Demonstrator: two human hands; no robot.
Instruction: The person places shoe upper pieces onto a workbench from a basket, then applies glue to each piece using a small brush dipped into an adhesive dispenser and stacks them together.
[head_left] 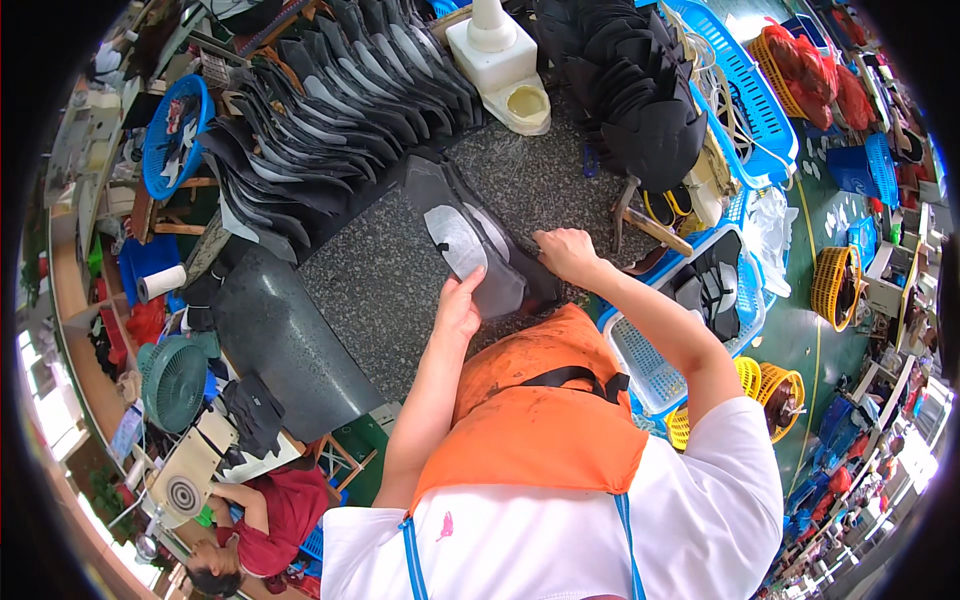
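A black shoe upper piece (505,290) with pale grey oval patches lies on the dark speckled worktop (350,300) in front of me. My left hand (460,308) grips its near left edge, the thumb lying on top by the grey patch. My right hand (568,255) is closed at the piece's right edge, fingers curled; whatever is between them is hidden. Beyond the piece, a row of overlapping black and grey upper pieces (330,120) fills the far left. A second stack of black pieces (640,100) stands at the far right.
A white glue pot (495,60) with an open cup stands at the back. A hammer (650,228) and yellow-handled scissors (668,205) lie on the right. Blue baskets (640,370) line the right side. A curved dark sheet (285,340) covers the left edge; a person (285,520) sits beyond.
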